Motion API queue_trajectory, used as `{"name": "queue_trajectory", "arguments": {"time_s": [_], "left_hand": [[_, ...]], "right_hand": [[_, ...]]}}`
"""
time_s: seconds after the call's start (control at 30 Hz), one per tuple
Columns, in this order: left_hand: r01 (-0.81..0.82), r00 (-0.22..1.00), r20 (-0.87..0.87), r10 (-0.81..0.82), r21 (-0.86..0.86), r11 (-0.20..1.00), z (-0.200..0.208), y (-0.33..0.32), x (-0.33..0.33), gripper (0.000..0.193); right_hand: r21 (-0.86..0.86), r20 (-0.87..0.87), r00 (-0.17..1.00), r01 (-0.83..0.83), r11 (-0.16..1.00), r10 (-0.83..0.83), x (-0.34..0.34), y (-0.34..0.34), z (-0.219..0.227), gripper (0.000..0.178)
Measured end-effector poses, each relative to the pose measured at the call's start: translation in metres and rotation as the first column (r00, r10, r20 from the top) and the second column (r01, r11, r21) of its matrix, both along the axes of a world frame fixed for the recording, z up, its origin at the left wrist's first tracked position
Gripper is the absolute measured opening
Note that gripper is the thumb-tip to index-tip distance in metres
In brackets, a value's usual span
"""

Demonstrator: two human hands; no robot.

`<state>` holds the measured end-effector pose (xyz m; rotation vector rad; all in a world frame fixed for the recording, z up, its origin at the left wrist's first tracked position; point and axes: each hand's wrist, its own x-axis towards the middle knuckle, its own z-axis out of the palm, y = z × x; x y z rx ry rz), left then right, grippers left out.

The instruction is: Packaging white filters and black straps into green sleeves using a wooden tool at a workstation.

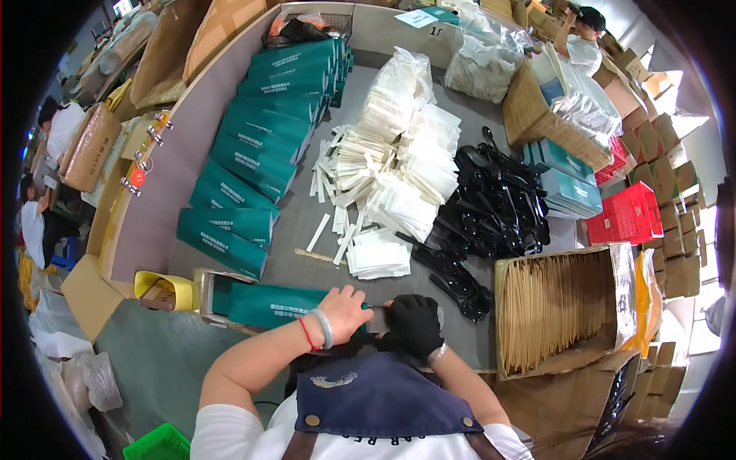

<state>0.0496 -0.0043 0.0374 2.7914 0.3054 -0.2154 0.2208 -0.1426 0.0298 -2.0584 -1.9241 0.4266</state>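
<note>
At the near edge of the table my left hand (pixel 346 313), bare with a bangle and a red string at the wrist, is closed with its fingers pinched on the edge of a green packet. A thin dark strip spans the gap to my right hand (pixel 415 326), in a black glove. That hand's fingers are curled, and what they hold is mostly hidden. Under my left wrist, green printed packets (pixel 268 305) lie in a narrow open cardboard box (pixel 205 295). Ahead lie a pile of white paper-wrapped strips (pixel 376 157) and a stack of white napkin packets (pixel 379 254).
Green packets (pixel 253 146) fan along the left wall. Black plastic spoons (pixel 498 199) heap at the right, beside a carton of wooden chopsticks (pixel 556 307). A red basket (pixel 625 213), a yellow container (pixel 170 290) and a green crate (pixel 157 445) stand around. Other people work in the background.
</note>
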Motion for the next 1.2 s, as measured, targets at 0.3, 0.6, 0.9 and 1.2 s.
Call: {"name": "queue_trajectory", "arguments": {"time_s": [0.3, 0.6, 0.9, 1.2], "left_hand": [[-0.395, 0.897, 0.318, 0.306, 0.27, 0.878, 0.025, 0.091, -0.058, 0.043], [-0.784, 0.582, 0.198, 0.789, -0.12, 0.609, -0.064, -0.015, -0.055, 0.105], [-0.713, 0.665, 0.092, 0.741, -0.218, 0.667, -0.052, -0.003, -0.043, 0.113], [-0.786, 0.444, 0.454, 0.772, -0.217, 0.579, -0.091, 0.093, -0.004, 0.039]], "right_hand": [[0.004, 0.026, 0.972, 0.235, 0.972, -0.235, 0.025, -0.015, 0.033, 0.058], [-0.091, 0.066, 0.992, 0.111, 0.99, -0.106, 0.011, -0.006, 0.03, 0.06], [0.118, -0.028, 0.999, -0.032, 0.992, 0.035, -0.028, 0.028, -0.025, 0.061], [0.147, -0.69, 0.679, 0.471, 0.87, -0.251, 0.066, -0.026, -0.026, 0.045]]}}
